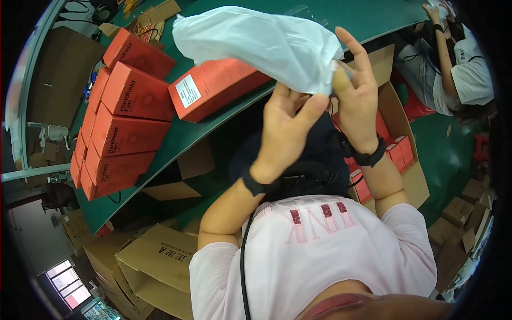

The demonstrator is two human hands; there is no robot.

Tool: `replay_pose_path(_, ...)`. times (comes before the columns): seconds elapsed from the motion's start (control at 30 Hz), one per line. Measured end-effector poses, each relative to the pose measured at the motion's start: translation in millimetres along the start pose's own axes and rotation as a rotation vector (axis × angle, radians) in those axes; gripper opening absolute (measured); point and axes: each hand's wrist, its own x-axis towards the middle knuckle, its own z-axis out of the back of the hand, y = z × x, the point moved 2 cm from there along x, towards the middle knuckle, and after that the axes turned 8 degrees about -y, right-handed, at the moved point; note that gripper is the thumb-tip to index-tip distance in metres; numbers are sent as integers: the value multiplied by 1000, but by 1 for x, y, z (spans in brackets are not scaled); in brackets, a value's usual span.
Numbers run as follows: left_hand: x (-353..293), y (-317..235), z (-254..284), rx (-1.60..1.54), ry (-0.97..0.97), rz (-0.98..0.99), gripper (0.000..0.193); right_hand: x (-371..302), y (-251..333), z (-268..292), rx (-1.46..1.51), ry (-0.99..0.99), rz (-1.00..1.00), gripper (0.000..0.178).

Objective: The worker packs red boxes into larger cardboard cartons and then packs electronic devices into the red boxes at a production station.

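Note:
A white plastic bag (256, 45), long and bulging, is held up over the table's near edge; what fills it is hidden. My left hand (285, 125) grips the bag's lower right corner from below, thumb up against it. At the same end, my right hand (356, 98) has its thumb and some fingers at the bag's edge, while its index finger stretches upward. Just under the bag lies a red box (213, 88) with a white label, apart from both hands.
On the green table (184, 136), several red boxes (128, 133) are stacked at the left. An open carton (418, 176) with red boxes stands right of me; brown cartons (154, 261) stand at lower left. Another person (453, 64) sits at far right. Orange cords (144, 26) lie at the back.

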Motion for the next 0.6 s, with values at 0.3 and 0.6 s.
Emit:
replay_pose_path(0.3, 14, 1, -38, -281, -221, 113, 48, -5, -16, 8, -489, -32, 640, 65)
replay_pose_path(0.6, 40, -20, -5, -465, -239, 232, 41, -7, 21, 88, -102, -210, 243, 77)
